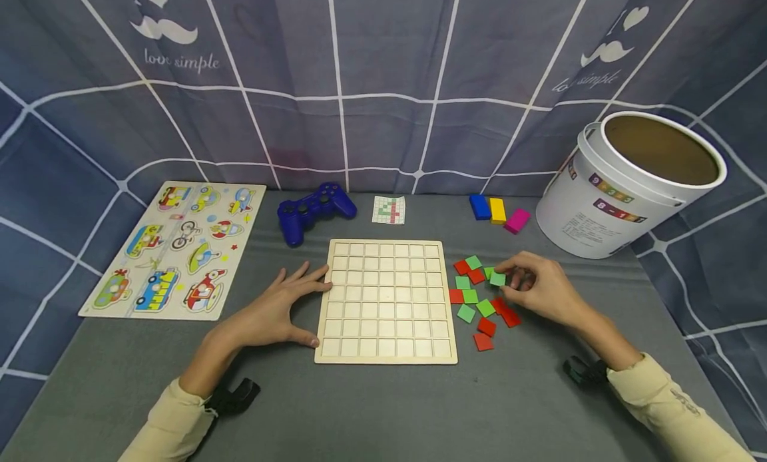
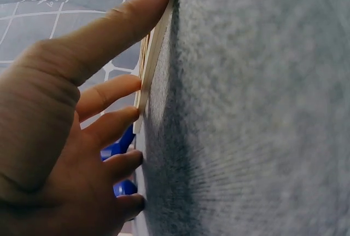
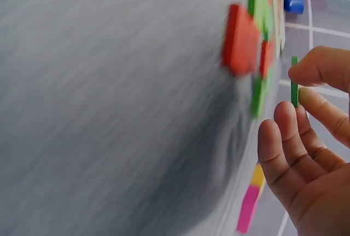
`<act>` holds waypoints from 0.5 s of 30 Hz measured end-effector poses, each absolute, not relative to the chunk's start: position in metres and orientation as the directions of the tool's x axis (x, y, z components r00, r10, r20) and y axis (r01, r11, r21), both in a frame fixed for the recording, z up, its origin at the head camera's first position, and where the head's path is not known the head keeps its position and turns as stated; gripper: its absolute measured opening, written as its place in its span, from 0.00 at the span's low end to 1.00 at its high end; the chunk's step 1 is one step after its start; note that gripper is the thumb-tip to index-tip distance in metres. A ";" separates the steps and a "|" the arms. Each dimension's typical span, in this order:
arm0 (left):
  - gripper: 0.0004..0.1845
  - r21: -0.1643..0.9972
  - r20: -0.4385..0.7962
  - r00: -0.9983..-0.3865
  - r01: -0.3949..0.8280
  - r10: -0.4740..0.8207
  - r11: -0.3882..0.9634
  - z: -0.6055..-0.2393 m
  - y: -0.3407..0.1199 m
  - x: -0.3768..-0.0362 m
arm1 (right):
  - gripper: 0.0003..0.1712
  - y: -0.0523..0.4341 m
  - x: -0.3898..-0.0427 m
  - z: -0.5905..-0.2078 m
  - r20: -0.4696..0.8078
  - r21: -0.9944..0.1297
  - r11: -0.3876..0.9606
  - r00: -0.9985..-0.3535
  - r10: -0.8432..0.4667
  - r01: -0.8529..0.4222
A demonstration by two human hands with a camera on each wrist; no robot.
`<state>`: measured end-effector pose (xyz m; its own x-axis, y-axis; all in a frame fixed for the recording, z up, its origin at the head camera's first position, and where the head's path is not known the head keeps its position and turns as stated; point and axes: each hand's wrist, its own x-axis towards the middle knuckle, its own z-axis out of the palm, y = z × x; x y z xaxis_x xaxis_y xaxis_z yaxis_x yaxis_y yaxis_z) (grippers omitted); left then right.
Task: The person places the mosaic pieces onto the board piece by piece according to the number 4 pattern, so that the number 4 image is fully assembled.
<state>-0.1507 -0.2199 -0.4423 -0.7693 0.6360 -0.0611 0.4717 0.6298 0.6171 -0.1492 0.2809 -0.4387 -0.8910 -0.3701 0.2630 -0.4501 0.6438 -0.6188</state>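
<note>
Pinching green tile (image 1: 497, 279) off felt, apparently | right hand (image 1: 536, 287) | left hand (image 1: 278, 309) flat at board (image 1: 386, 302) edge

At your 11 o'clock, the blue backdrop cloth (image 1: 383, 82) carries "love simple" in white script under a moustache. The same print repeats at 1 o'clock, partly cut off. On the white bucket (image 1: 599, 209) at 2 o'clock, coloured labels show digits too small for you to read surely.

Person, two bare hands: left hand (image 1: 272, 309), right hand (image 1: 542, 289). Cream long sleeves (image 1: 170, 425) behind each grip. Black strapped wrist cameras (image 1: 236, 395) below both wrists.
</note>
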 end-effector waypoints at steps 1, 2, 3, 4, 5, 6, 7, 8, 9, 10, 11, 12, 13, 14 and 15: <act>0.55 0.620 -0.059 -0.772 0.468 0.633 0.629 -0.442 -0.220 -0.151 | 0.20 0.277 -0.151 -0.437 0.258 -0.623 0.641 -0.891 -0.373 -0.449; 0.54 0.623 -0.058 -0.774 0.466 0.631 0.628 -0.442 -0.219 -0.151 | 0.19 0.272 -0.152 -0.435 0.254 -0.628 0.636 -0.890 -0.378 -0.449; 0.53 0.625 -0.054 -0.775 0.465 0.629 0.627 -0.442 -0.219 -0.151 | 0.19 0.267 -0.154 -0.434 0.252 -0.635 0.626 -0.888 -0.385 -0.452; 0.53 0.629 -0.050 -0.777 0.464 0.628 0.624 -0.442 -0.219 -0.151 | 0.19 0.262 -0.156 -0.433 0.251 -0.640 0.618 -0.884 -0.394 -0.457; 0.52 0.632 -0.045 -0.777 0.465 0.628 0.620 -0.442 -0.219 -0.151 | 0.19 0.257 -0.157 -0.432 0.250 -0.644 0.611 -0.881 -0.401 -0.461; 0.52 0.636 -0.041 -0.778 0.464 0.627 0.617 -0.442 -0.219 -0.151 | 0.19 0.252 -0.159 -0.432 0.254 -0.644 0.603 -0.876 -0.411 -0.470; 0.51 0.641 -0.036 -0.778 0.463 0.627 0.612 -0.443 -0.219 -0.151 | 0.18 0.247 -0.160 -0.431 0.252 -0.647 0.596 -0.872 -0.420 -0.475; 0.51 0.645 -0.031 -0.779 0.463 0.626 0.608 -0.443 -0.219 -0.151 | 0.18 0.242 -0.162 -0.431 0.249 -0.653 0.588 -0.868 -0.429 -0.478; 0.50 0.649 -0.026 -0.781 0.462 0.624 0.605 -0.444 -0.220 -0.150 | 0.18 0.237 -0.163 -0.431 0.246 -0.659 0.578 -0.864 -0.438 -0.481; 0.50 0.652 -0.022 -0.782 0.461 0.623 0.602 -0.444 -0.220 -0.150 | 0.18 0.231 -0.165 -0.431 0.243 -0.662 0.572 -0.860 -0.448 -0.485; 0.50 0.653 -0.018 -0.783 0.462 0.622 0.600 -0.445 -0.220 -0.150 | 0.18 0.226 -0.167 -0.431 0.241 -0.666 0.564 -0.856 -0.458 -0.489; 0.50 0.653 -0.016 -0.785 0.461 0.620 0.601 -0.445 -0.220 -0.149 | 0.17 0.222 -0.168 -0.430 0.237 -0.669 0.557 -0.851 -0.468 -0.493; 0.50 0.652 -0.011 -0.786 0.463 0.619 0.600 -0.446 -0.221 -0.149 | 0.17 0.217 -0.170 -0.430 0.233 -0.673 0.551 -0.848 -0.476 -0.494; 0.50 0.650 -0.007 -0.786 0.467 0.618 0.600 -0.446 -0.221 -0.148 | 0.17 0.213 -0.173 -0.430 0.234 -0.671 0.547 -0.843 -0.484 -0.500; 0.50 0.649 -0.004 -0.785 0.469 0.619 0.599 -0.446 -0.220 -0.148 | 0.17 0.209 -0.175 -0.431 0.234 -0.666 0.549 -0.840 -0.489 -0.505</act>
<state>-0.1477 -0.2205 -0.4463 -0.7854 0.6190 -0.0037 0.4689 0.5990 0.6491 -0.1752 0.2088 -0.4306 -0.8402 -0.4890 0.2344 -0.5053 0.5490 -0.6658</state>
